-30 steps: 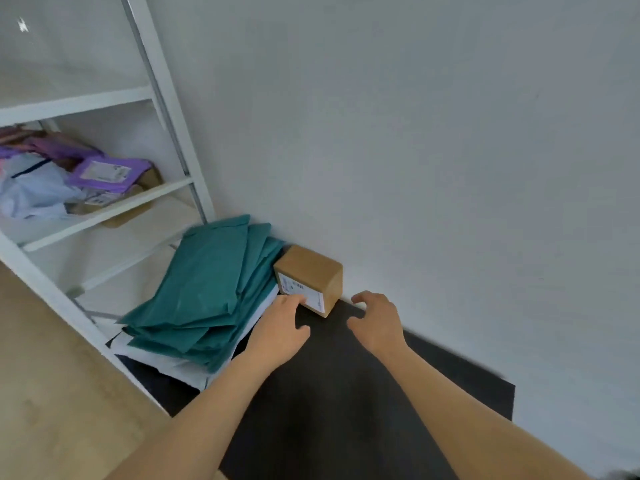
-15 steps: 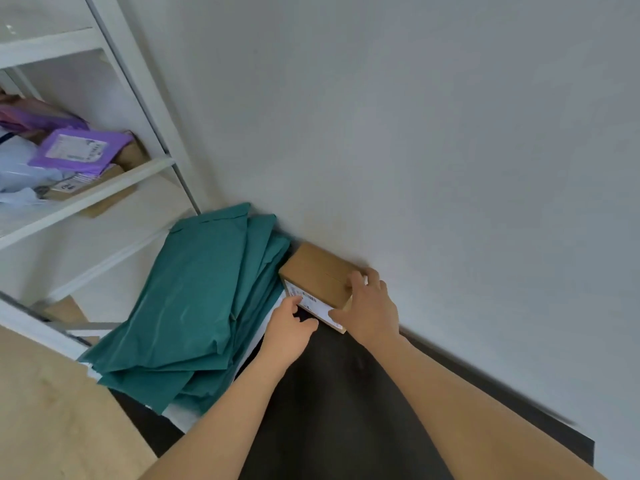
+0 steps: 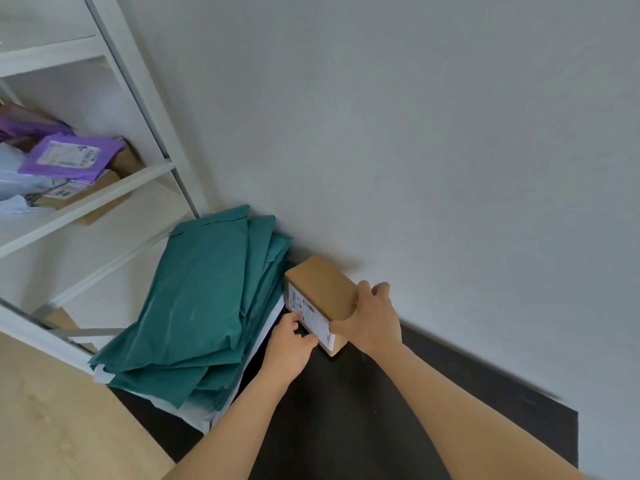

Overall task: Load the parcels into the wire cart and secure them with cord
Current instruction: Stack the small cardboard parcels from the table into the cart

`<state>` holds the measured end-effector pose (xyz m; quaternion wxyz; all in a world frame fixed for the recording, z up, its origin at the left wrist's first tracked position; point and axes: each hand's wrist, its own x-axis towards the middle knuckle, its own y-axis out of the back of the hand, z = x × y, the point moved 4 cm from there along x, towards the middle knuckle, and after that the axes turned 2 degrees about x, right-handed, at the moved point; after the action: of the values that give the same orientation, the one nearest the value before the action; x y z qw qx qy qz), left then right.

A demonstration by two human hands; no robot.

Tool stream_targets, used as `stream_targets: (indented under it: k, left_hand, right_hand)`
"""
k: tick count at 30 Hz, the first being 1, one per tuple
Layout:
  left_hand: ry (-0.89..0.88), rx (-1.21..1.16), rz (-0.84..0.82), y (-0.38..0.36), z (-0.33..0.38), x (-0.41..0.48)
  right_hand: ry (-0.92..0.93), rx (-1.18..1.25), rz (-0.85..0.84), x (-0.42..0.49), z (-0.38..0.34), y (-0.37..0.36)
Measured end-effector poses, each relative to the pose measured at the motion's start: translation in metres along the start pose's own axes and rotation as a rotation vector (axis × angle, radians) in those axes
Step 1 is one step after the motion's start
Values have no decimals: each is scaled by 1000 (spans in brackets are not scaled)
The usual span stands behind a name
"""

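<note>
The cardboard box [image 3: 322, 289] sits low on the black mat [image 3: 381, 410], close against the wall [image 3: 415, 133]. Its white label [image 3: 311, 317] faces the person. The right hand [image 3: 370, 320] grips the box's right end, thumb on the labelled face and fingers curled over the top toward the back. The left hand [image 3: 289, 351] meets the lower left of that same face with curled fingertips and thumb; whether it truly holds the box or only touches it cannot be told. Just left of the grip lies a stack of green mailer bags [image 3: 194, 306], touching the box's left end. Farther left and above stands a white shelf rack [image 3: 145, 98] holding a purple mailer [image 3: 69, 157]. Below the stack runs wooden floor [image 3: 52, 427].
</note>
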<state>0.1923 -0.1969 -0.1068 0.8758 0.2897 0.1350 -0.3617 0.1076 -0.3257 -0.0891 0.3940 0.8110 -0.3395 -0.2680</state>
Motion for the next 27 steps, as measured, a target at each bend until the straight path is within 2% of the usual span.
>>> stream_targets:
  k: [5, 8, 16, 20, 27]
  left_hand:
    - [65, -105, -46, 3, -10, -15]
    - [152, -243, -99, -2, -12, -27]
    - [224, -425, -345, -13, -15, -71]
    - [164, -486, -471, -25, -23, -99]
    - [89, -433, -516, -60, -29, -136]
  right_hand:
    - [-394, 529, -151, -35, 30, 7]
    - [-532, 735, -203, -67, 49, 12]
    - [-536, 996, -233, -159, 52, 38]
    - [-495, 966, -196, -202, 53, 34]
    - [-452, 901, -65, -274, 74, 37]
